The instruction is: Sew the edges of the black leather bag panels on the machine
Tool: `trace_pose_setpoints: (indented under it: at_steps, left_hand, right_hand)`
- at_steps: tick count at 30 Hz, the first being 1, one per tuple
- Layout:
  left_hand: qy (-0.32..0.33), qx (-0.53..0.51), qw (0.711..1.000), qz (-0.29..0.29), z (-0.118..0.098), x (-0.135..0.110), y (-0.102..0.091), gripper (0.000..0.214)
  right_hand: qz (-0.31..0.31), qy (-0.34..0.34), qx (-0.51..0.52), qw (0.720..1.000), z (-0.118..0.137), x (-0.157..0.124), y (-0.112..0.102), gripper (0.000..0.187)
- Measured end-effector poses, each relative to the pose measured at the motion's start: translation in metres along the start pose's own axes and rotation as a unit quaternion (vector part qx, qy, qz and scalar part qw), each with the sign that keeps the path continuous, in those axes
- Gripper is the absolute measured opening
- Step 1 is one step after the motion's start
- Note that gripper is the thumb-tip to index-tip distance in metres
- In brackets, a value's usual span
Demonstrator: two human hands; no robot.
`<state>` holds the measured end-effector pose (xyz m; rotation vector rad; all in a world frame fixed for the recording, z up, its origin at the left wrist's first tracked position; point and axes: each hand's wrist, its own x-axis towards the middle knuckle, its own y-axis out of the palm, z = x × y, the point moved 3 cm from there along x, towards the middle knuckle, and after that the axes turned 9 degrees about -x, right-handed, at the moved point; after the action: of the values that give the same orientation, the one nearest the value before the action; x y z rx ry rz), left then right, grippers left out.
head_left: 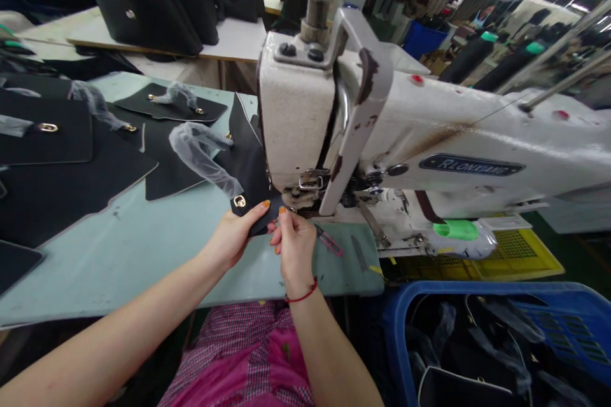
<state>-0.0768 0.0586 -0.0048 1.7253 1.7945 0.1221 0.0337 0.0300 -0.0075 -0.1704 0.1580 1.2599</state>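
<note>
A black bag panel (248,165) lies partly under the head of a white sewing machine (300,108). Its handle (203,156) is wrapped in clear plastic and joined by gold buckles. My left hand (233,232) is closed on the panel's near edge, thumb on top, just below one gold buckle (240,202). Close beside it, my right hand (296,238) is pinched at the panel's corner by the presser foot; what lies between its fingertips is hidden. Pink-handled thread snips (329,241) rest on the table right of that hand.
More black panels (71,172) with wrapped handles lie on the pale green table (157,267) at left. A blue basket (405,305) of similar pieces stands at lower right, near a yellow crate (539,261). Finished black bags (143,13) stand on a table behind.
</note>
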Motion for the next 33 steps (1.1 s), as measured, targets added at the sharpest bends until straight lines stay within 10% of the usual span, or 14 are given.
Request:
trace_pose_setpoints:
  at_steps: [18,33]
  left_hand:
    - [0.107,-0.132,0.969,-0.177,0.054,-0.049,0.043,0.033]
    - [-0.024,-0.073,0.993,-0.090,0.084,-0.061,0.049,0.044]
  right_hand:
    - [0.100,-0.030,-0.068,0.992,0.011,0.016,-0.039,0.048]
    - [0.044,-0.098,-0.239,0.965,0.001,-0.006,-0.085,0.029]
